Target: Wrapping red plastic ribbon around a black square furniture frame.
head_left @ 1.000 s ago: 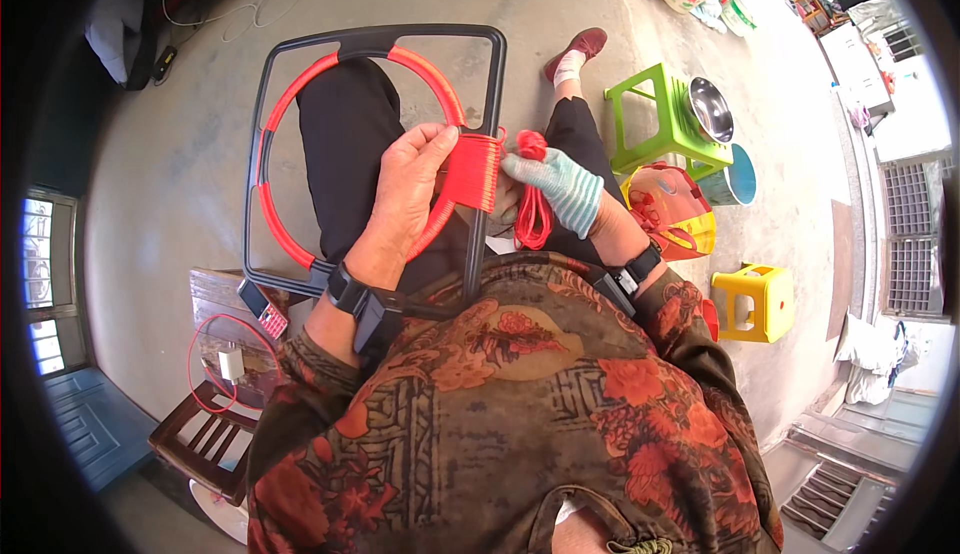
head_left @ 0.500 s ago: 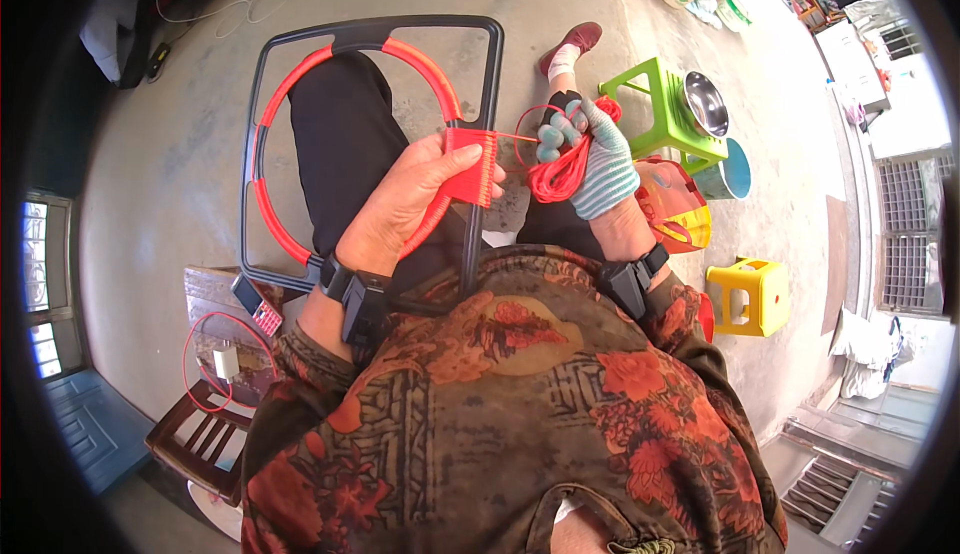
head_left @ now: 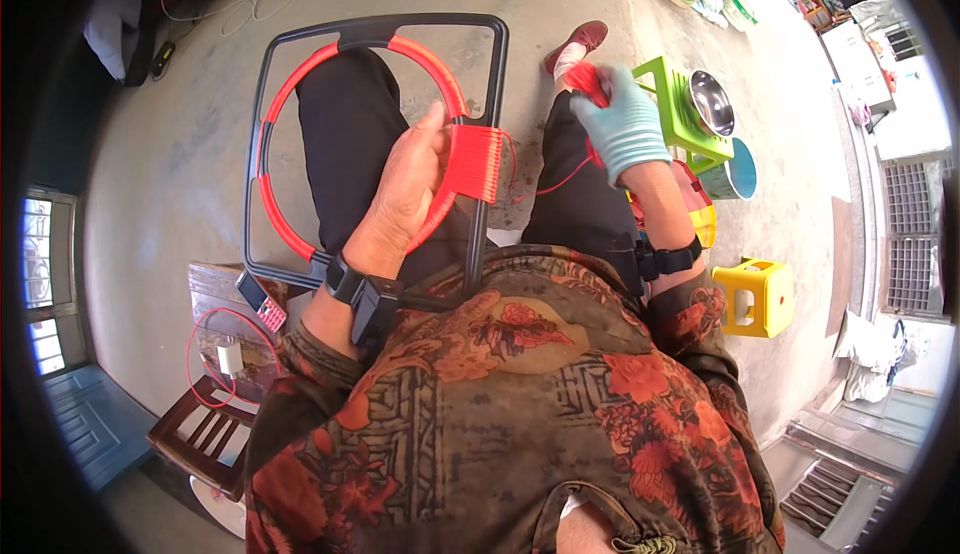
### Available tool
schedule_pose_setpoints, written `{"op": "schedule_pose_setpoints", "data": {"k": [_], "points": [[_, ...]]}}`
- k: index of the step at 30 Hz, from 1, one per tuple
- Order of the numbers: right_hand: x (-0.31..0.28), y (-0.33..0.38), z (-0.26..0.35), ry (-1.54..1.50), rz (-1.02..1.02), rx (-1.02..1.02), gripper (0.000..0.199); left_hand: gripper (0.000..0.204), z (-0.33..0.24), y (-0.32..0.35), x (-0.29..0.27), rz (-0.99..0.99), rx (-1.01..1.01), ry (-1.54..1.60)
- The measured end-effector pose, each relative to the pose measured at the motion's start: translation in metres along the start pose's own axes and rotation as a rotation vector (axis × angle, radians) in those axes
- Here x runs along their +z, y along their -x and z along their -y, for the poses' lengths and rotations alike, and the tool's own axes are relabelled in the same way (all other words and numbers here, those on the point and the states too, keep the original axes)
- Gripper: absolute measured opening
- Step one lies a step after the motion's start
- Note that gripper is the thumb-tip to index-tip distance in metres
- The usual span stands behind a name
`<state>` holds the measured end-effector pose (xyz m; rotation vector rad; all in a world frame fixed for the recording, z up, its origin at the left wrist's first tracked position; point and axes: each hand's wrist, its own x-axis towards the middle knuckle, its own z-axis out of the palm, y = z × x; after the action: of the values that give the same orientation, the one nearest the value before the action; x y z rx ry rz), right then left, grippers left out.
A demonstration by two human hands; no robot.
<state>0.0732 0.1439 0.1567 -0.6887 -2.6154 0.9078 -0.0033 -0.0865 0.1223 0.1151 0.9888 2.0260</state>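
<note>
Head view: frame [head_left: 372, 144] lay across my lap, mid-wrap. Left hand [head_left: 405, 194] gripped its hoop by the red windings [head_left: 478, 162]; gloved right hand [head_left: 618, 124], fist closed, held cord [head_left: 588, 82] out taut. Next wrap prob. needs cord thru frame w/ tension.

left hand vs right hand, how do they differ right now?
The left hand is bare and grips the red-wrapped ring inside the black frame, over the lap. The right hand wears a light blue glove, holds a bundle of red cord and is stretched away from the frame. Both wrists carry a black strap.
</note>
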Motion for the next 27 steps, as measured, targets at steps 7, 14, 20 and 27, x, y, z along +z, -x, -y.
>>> {"op": "schedule_pose_setpoints", "data": {"k": [7, 14, 20, 27], "points": [[0.018, 0.012, 0.09, 0.449, -0.289, -1.14, 0.027, 0.04, -0.001, 0.001, -0.004, -0.156, 0.335, -0.084], [0.025, 0.007, 0.028, -0.518, 0.174, -0.082, 0.018, 0.017, 0.008, -0.007, -0.018, -0.224, 0.333, -0.225], [0.037, 0.014, 0.027, -0.577, 0.786, 0.029, 0.036, 0.017, 0.008, -0.004, -0.012, -0.25, 0.23, -0.194], [0.051, 0.014, 0.001, -0.874, 0.779, 0.1, 0.041, 0.02, 0.004, -0.003, -0.013, -0.109, 0.148, -0.011]]}}
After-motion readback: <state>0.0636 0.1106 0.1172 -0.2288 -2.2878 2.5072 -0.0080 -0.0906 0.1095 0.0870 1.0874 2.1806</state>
